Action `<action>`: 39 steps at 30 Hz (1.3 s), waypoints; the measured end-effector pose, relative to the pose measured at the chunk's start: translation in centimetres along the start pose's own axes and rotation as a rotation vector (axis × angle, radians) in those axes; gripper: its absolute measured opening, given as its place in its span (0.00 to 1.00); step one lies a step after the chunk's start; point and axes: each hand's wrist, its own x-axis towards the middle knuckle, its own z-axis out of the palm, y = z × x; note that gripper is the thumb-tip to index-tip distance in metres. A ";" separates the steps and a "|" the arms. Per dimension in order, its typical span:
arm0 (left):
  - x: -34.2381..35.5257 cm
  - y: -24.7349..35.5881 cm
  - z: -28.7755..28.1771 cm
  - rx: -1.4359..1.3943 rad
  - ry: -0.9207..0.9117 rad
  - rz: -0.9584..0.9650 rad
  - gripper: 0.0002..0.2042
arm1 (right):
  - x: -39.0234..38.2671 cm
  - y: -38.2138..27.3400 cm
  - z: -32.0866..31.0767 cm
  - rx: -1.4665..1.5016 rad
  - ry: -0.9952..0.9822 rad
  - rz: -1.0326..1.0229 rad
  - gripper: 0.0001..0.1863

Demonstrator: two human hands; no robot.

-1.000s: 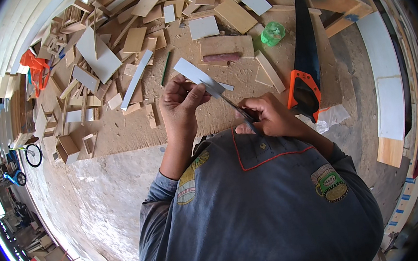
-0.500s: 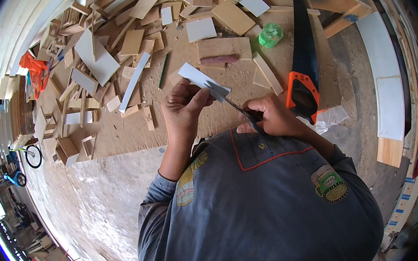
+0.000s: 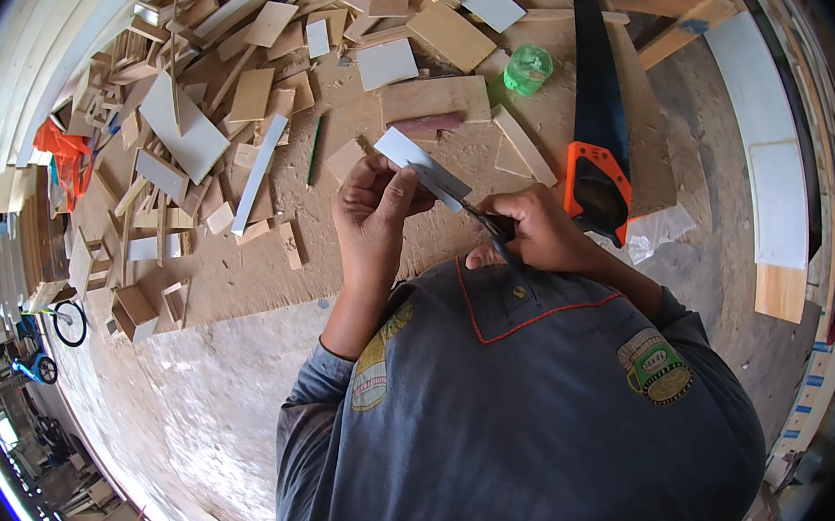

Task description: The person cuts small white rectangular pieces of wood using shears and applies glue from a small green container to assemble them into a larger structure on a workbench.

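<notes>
Holding white strip [image 3: 422, 163] in left fingers [image 3: 395, 197], scissors [image 3: 487, 221] in right fingers [image 3: 513, 207]

Far left of left fingers: see stacked boards [image 3: 33, 232], with a black wheel [image 3: 69, 323] lower down. A bit closer, higher than the fingers, see crumpled orange plastic [image 3: 63, 154]. Also have a small open wooden box [image 3: 134, 306], well left and lower than left fingers, on the tabletop [image 3: 320, 240]. Can see wood offcuts [image 3: 184, 132] heaped up and left from there.

Nearer to left fingers, on their left: got a long white strip [image 3: 260, 173] lying at a slant, then a green pencil [image 3: 314, 150], just up and left.

At left fingers: pinched narrow, thumb on top, gripping the white strip near its middle. Strip held above the tabletop, slanting down toward right fingers. Beyond the strip, see a dull red block [image 3: 427, 122] against a wooden block [image 3: 434, 98].

Between both sets of fingers: scissors, blades meeting the strip's lower end. Can't tell how far the blades are parted.

At right fingers: curled round the dark scissor handles.

Right of right fingers: see a round green thing [image 3: 528, 69] up and beyond, kind unclear; then a handsaw [image 3: 595, 73] with orange handle, handle end nearest; clear plastic sheet [image 3: 661, 231] just past it. Far right, see a long white board [image 3: 767, 156].
</notes>
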 end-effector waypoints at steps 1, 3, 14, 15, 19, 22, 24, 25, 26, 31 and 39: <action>0.2 -0.2 -0.1 0.015 -0.008 0.004 0.07 | 0.0 0.0 0.0 0.001 -0.002 0.009 0.22; 0.3 0.1 0.0 0.049 -0.029 0.009 0.06 | -0.1 0.1 -0.1 -0.001 0.003 0.015 0.22; 0.8 -0.4 0.8 0.086 -0.059 -0.011 0.06 | -0.7 1.4 0.3 0.063 0.055 -0.009 0.21; 0.9 -0.4 0.9 0.090 -0.062 -0.012 0.06 | -0.7 1.2 0.3 0.075 0.076 -0.017 0.22; 0.6 -0.5 1.5 0.125 -0.119 -0.025 0.06 | -0.6 0.9 0.0 0.092 0.093 -0.013 0.25; 0.7 -0.6 1.8 0.113 -0.116 -0.037 0.06 | -0.6 1.4 0.1 0.088 0.097 -0.038 0.25; 0.7 -0.8 1.8 0.121 -0.125 -0.039 0.06 | -0.7 1.6 0.0 0.080 0.099 -0.048 0.25; 0.7 -0.9 1.9 0.126 -0.129 -0.040 0.06 | -0.7 1.5 -0.2 0.074 0.093 -0.040 0.25; 0.7 -0.9 2.0 0.122 -0.130 -0.044 0.06 | -0.8 1.5 -0.3 0.067 0.086 -0.033 0.25; 0.9 -1.1 2.3 0.133 -0.143 -0.052 0.07 | -1.0 2.1 -0.5 0.105 0.089 -0.029 0.23; 1.6 -2.1 2.1 0.132 -0.132 -0.064 0.07 | -1.2 2.7 -0.9 0.098 0.054 0.002 0.23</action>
